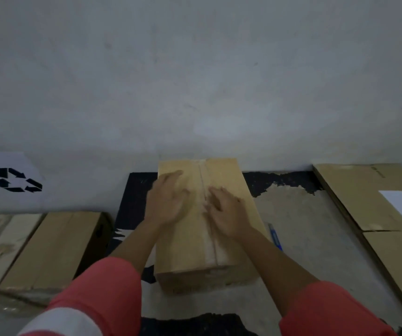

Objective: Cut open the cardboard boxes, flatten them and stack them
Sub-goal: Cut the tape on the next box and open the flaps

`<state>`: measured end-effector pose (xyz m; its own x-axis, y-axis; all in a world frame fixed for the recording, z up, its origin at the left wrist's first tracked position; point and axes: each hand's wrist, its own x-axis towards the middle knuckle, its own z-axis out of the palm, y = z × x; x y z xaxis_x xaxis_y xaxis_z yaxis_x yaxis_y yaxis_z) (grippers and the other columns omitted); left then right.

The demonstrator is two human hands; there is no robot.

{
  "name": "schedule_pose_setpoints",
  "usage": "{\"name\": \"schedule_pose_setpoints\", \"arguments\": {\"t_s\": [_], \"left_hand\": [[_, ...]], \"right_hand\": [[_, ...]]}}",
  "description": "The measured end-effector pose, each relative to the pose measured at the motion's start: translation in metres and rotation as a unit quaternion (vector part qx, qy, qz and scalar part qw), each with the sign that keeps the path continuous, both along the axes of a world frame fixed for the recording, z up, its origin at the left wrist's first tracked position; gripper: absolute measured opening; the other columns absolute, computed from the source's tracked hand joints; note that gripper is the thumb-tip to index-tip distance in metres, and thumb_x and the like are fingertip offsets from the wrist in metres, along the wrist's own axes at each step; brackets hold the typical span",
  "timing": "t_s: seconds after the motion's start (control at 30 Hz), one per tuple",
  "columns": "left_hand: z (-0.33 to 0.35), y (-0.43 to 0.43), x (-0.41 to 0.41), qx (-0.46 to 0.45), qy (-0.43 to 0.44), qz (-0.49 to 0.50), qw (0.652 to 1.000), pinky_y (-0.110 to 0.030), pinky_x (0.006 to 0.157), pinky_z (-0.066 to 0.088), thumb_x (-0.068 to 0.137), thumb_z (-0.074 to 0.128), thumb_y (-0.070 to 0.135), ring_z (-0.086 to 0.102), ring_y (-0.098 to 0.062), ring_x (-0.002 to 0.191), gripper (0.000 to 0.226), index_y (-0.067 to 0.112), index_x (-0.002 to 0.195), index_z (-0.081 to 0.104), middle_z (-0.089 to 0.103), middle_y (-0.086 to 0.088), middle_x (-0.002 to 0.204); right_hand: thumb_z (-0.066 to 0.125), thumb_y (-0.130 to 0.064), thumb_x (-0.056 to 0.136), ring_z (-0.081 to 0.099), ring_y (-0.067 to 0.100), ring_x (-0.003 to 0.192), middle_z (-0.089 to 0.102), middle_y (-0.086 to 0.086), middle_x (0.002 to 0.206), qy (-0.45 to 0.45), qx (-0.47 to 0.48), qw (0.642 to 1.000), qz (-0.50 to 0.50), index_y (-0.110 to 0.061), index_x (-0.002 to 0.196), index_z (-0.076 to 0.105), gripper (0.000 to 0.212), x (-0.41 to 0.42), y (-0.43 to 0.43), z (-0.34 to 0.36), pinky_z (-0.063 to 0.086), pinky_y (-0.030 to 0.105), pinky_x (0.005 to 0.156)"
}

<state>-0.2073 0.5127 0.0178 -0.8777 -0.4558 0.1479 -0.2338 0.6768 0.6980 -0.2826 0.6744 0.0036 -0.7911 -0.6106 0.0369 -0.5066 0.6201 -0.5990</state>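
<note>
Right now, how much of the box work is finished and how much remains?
Done: flattened cardboard lies at the right. In hand: left hand and right hand rest on the middle box, not yet flattened; the blue cutter lies beside it. Left: that box and the whole boxes at the left.

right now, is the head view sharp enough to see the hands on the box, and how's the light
Head view: dim and soft overall, a paler patch on the wall above the cardboard box; left hand and right hand on its top smeared by motion blur, outlines indistinct; wide-angle distortion bows the frame edges; blue cutter beside the box blurry.
</note>
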Motion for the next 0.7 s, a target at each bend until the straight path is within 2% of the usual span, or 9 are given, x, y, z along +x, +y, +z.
{"name": "schedule_pose_setpoints", "arguments": {"t_s": [0.07,0.13,0.23,0.33,0.4,0.5,0.6,0.63,0.7], "left_hand": [[0.001,0.016,-0.014,-0.092,-0.113,-0.102,0.984,-0.045,0.117,0.01,0.08,0.031,0.069,0.01,-0.022,0.148,0.083,0.027,0.151,0.026,0.017,-0.002,0.161],[-0.005,0.027,-0.023,-0.18,-0.212,-0.14,0.95,-0.048,0.117,-0.007,0.091,0.03,0.067,-0.013,-0.023,0.149,0.075,0.031,0.154,0.01,-0.005,0.0,0.163],[-0.011,0.027,-0.026,-0.232,-0.256,-0.138,0.928,-0.053,0.117,-0.008,0.096,0.023,0.064,-0.017,-0.025,0.148,0.07,0.035,0.154,0.0,-0.014,0.0,0.162],[-0.021,0.024,-0.022,-0.258,-0.267,-0.126,0.92,-0.056,0.116,-0.007,0.078,0.0,0.078,-0.018,-0.025,0.147,0.084,0.038,0.152,-0.006,-0.017,0.002,0.161],[-0.025,0.025,-0.022,-0.255,-0.263,-0.12,0.923,-0.057,0.114,-0.008,0.065,-0.01,0.078,-0.019,-0.024,0.147,0.095,0.04,0.152,-0.006,-0.017,0.003,0.161],[-0.027,0.025,-0.024,-0.265,-0.266,-0.114,0.92,-0.059,0.114,-0.006,0.064,-0.012,0.077,-0.019,-0.023,0.147,0.095,0.041,0.152,-0.006,-0.017,0.004,0.161],[-0.027,0.025,-0.025,-0.288,-0.285,-0.107,0.908,-0.064,0.112,-0.004,0.063,-0.016,0.077,-0.019,-0.022,0.147,0.095,0.042,0.151,-0.008,-0.019,0.006,0.16],[-0.027,0.025,-0.025,-0.291,-0.29,-0.105,0.906,-0.065,0.111,-0.004,0.062,-0.017,0.077,-0.019,-0.022,0.147,0.096,0.042,0.151,-0.009,-0.019,0.006,0.16],[-0.026,0.026,-0.026,-0.292,-0.297,-0.106,0.903,-0.067,0.11,-0.005,0.062,-0.018,0.077,-0.02,-0.022,0.147,0.095,0.042,0.15,-0.012,-0.02,0.007,0.16]], "right_hand": [[0.054,-0.012,0.095,0.055,0.023,0.116,0.063,0.008,0.122,0.014,-0.095,0.994,-0.048,-0.009,0.123,0.061,0.03,-0.011,0.015,-0.002,0.04,0.032,0.101],[0.056,0.0,0.089,0.057,0.024,0.1,0.066,0.01,0.105,0.051,-0.121,0.985,-0.108,-0.004,0.104,0.069,0.021,-0.023,0.031,-0.007,0.04,0.021,0.086],[0.055,-0.004,0.091,0.052,0.015,0.09,0.06,0.006,0.098,0.017,-0.152,0.97,-0.187,-0.006,0.102,0.069,0.017,-0.039,0.05,-0.008,0.032,0.008,0.073],[0.052,-0.015,0.095,0.055,0.016,0.092,0.06,0.003,0.096,-0.081,-0.16,0.945,-0.272,-0.008,0.104,0.066,0.018,-0.056,0.072,-0.021,0.041,0.024,0.082],[0.053,-0.018,0.095,0.058,0.023,0.103,0.064,0.009,0.108,-0.134,-0.121,0.929,-0.324,-0.007,0.111,0.065,0.022,-0.064,0.096,-0.043,0.044,0.032,0.09],[0.059,-0.029,0.093,0.057,0.03,0.107,0.061,0.016,0.119,-0.188,0.016,0.909,-0.371,-0.003,0.117,0.062,0.035,-0.064,0.134,-0.087,0.043,0.037,0.093],[0.058,-0.031,0.09,0.05,0.028,0.087,0.056,0.023,0.104,-0.203,0.109,0.901,-0.367,-0.006,0.084,0.058,0.025,-0.056,0.146,-0.115,0.047,0.043,0.085],[0.059,-0.028,0.09,0.051,0.03,0.09,0.055,0.023,0.108,-0.188,0.134,0.905,-0.358,-0.006,0.085,0.056,0.022,-0.054,0.147,-0.12,0.047,0.044,0.086],[0.061,-0.022,0.089,0.053,0.037,0.105,0.053,0.023,0.118,-0.158,0.161,0.915,-0.334,-0.002,0.109,0.058,0.028,-0.05,0.147,-0.125,0.046,0.042,0.088]]}}
